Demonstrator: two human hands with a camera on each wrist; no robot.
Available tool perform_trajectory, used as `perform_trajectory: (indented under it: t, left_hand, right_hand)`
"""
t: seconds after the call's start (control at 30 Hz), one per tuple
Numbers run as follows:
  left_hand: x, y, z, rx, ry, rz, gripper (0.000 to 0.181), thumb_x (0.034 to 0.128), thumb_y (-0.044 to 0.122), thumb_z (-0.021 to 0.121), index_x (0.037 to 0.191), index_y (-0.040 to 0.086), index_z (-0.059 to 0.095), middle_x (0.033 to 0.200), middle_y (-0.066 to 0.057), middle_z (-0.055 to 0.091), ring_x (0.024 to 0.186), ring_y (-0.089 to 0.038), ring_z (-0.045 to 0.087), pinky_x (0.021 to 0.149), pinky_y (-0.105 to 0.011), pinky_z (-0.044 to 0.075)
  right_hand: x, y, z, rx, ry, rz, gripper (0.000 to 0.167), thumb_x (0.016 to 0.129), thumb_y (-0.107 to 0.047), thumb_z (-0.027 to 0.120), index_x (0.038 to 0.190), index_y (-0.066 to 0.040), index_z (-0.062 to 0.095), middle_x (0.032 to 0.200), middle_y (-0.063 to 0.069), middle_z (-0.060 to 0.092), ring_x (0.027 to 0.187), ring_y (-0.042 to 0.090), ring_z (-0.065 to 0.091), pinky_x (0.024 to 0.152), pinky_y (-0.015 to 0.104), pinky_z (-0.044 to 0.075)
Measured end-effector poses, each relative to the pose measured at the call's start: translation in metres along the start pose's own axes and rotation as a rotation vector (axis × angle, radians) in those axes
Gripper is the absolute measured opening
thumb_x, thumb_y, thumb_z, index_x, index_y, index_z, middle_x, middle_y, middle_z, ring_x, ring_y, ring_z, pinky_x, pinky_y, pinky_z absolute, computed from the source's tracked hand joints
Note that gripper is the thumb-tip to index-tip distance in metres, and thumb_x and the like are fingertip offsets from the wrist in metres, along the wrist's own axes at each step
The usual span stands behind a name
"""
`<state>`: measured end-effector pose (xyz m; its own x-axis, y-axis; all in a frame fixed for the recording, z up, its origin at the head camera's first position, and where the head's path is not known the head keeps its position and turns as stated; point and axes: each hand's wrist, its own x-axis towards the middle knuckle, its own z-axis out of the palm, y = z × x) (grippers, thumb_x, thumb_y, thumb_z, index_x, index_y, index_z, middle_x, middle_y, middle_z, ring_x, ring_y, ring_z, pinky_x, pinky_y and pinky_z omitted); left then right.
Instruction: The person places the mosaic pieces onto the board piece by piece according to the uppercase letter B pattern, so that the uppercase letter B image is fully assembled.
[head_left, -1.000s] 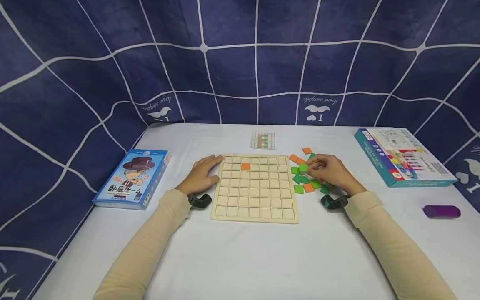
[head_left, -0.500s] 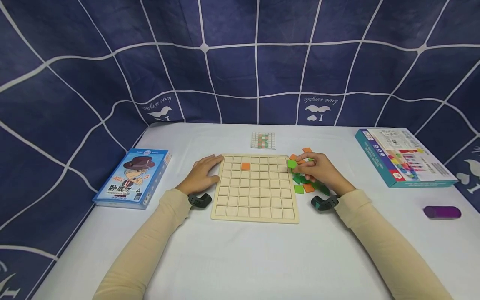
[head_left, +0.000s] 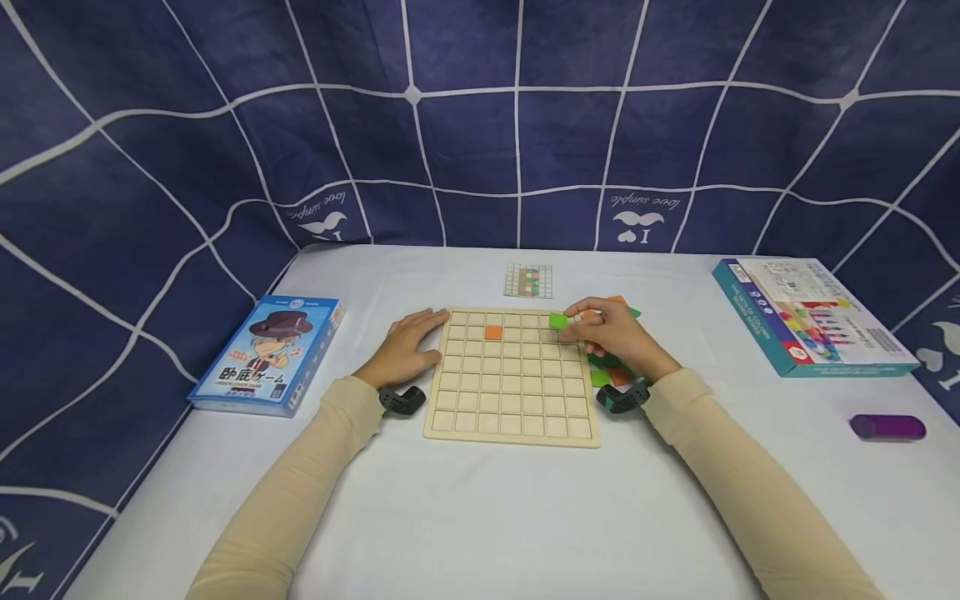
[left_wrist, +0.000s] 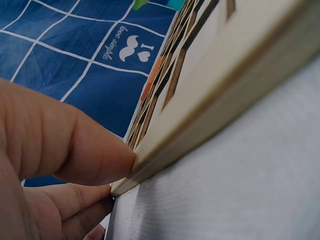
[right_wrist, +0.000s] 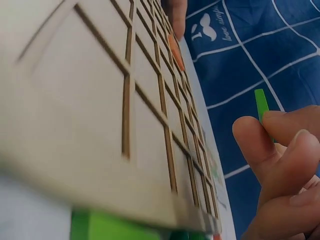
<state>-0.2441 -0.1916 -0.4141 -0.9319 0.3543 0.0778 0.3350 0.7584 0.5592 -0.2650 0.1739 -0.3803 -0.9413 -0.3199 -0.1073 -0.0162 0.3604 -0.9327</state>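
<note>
A light-green square tile is pinched between the thumb and a finger of my right hand, above the upper right part of the wooden grid board. In the right wrist view the tile shows edge-on, raised off the board. One orange square tile lies in a cell near the board's upper left. My left hand rests against the board's left edge. The left wrist view has its thumb touching the rim, with the fingers fairly straight.
Several green and orange tiles lie right of the board, partly hidden under my right hand. Behind the board is a small pattern card. A blue game box sits at left, a teal box and purple cylinder at right.
My right hand has carried the light-green tile leftward from the loose tiles to over the board. The left hand has stayed at the board's edge.
</note>
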Motion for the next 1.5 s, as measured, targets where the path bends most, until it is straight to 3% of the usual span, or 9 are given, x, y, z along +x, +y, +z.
perform_trajectory:
  t: [0.37, 0.6, 0.8, 1.1, 1.5]
  left_hand:
    - [-0.001, 0.000, -0.001, 0.001, -0.002, 0.002, 0.076, 0.0900, 0.013, 0.060, 0.162, -0.004, 0.043, 0.171, -0.019, 0.040, 0.162, -0.040, 0.027, 0.131, -0.060, 0.017]
    - [-0.001, 0.001, -0.001, 0.000, -0.006, -0.003, 0.076, 0.0904, 0.013, 0.061, 0.162, -0.004, 0.043, 0.171, -0.018, 0.040, 0.162, -0.040, 0.028, 0.131, -0.059, 0.017]
    - [0.000, 0.000, -0.001, -0.008, -0.015, -0.012, 0.077, 0.0910, 0.013, 0.061, 0.163, -0.003, 0.041, 0.172, -0.018, 0.038, 0.163, -0.039, 0.026, 0.131, -0.058, 0.016]
    - [0.001, -0.002, 0.001, -0.006, -0.016, -0.015, 0.077, 0.0910, 0.012, 0.061, 0.164, -0.003, 0.041, 0.172, -0.018, 0.038, 0.163, -0.039, 0.025, 0.131, -0.058, 0.015]
    - [0.002, -0.004, 0.001, -0.006, -0.019, -0.015, 0.077, 0.0918, 0.013, 0.061, 0.164, -0.002, 0.041, 0.173, -0.016, 0.038, 0.163, -0.038, 0.025, 0.132, -0.057, 0.014]
  right_hand:
    - [0.018, -0.005, 0.020, 0.040, -0.024, -0.020, 0.038, 0.101, -0.006, 0.074, 0.134, 0.007, 0.062, 0.074, 0.002, 0.070, 0.054, 0.008, 0.050, 0.052, 0.021, 0.044]
    - [0.027, -0.010, 0.035, 0.103, -0.044, -0.020, 0.036, 0.103, -0.004, 0.070, 0.135, 0.009, 0.061, 0.084, 0.003, 0.076, 0.057, 0.009, 0.053, 0.053, 0.021, 0.045]
    - [0.033, -0.011, 0.048, 0.125, -0.049, -0.018, 0.036, 0.102, -0.005, 0.072, 0.135, 0.008, 0.061, 0.081, 0.001, 0.074, 0.056, 0.009, 0.053, 0.053, 0.021, 0.046]
    - [0.037, -0.005, 0.055, 0.082, -0.035, -0.015, 0.034, 0.101, -0.006, 0.074, 0.131, 0.006, 0.064, 0.080, -0.001, 0.071, 0.057, 0.009, 0.055, 0.051, 0.020, 0.049]
    - [0.035, -0.001, 0.058, -0.125, -0.032, -0.086, 0.027, 0.098, -0.007, 0.077, 0.123, 0.003, 0.072, 0.078, 0.002, 0.065, 0.055, 0.010, 0.057, 0.053, 0.021, 0.053]
